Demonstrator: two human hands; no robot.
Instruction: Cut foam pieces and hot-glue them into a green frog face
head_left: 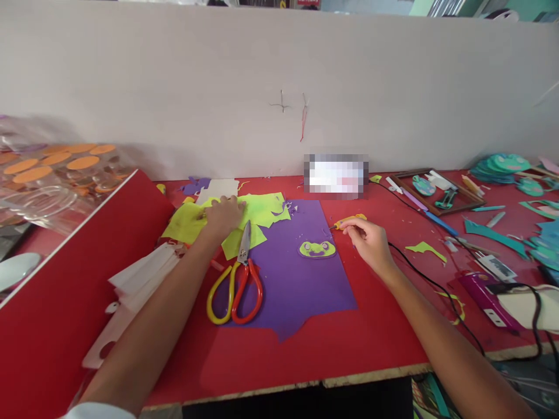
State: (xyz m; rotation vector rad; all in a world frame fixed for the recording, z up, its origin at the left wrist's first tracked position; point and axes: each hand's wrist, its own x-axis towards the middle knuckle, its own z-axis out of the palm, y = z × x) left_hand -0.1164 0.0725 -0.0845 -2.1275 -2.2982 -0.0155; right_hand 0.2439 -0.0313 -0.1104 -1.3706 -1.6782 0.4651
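Note:
My left hand [225, 215] lies palm down on yellow-green felt pieces [264, 206], its fingers spread and partly bent. Between the fingers and thumb of my right hand [365, 238] is a small yellow-handled tool [348, 221] with a thin metal tip pointing left; its exact kind is unclear. Below that tip, a yellow-green and purple felt cutout [317, 249] sits on a purple felt sheet [301, 291]. Scissors [242, 279] with one yellow and one red handle lie closed on the sheet, blades toward my left hand.
A red panel [87, 285] leans at the left, with orange-topped clear containers [56, 163] behind it. At the right are a brown tray [458, 205], teal cutouts [498, 169], a magenta power strip [489, 302] and a black cord [437, 284]. A grey wall [209, 87] closes the back.

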